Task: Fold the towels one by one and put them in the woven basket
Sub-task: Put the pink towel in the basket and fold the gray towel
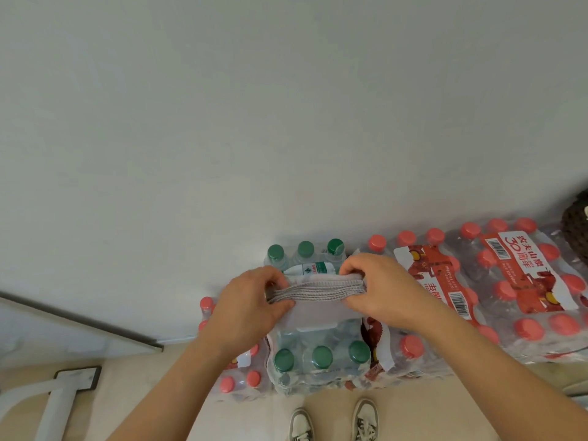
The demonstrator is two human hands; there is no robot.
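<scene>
Folded grey towel [318,289] held over a green-capped bottle pack [318,354]
A bare wall [286,122] stands behind. Red-capped packs [525,281], labelled "农夫山泉 30周年", crowd the right up to the dark woven basket [577,227] at the frame edge. The left hand [251,300] and right hand [378,288] each clamp fingers and thumb round one towel end.

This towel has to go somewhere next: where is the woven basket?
The woven basket is at the far right edge of the head view, partly cut off, by the wall next to the red-capped bottle packs.
</scene>
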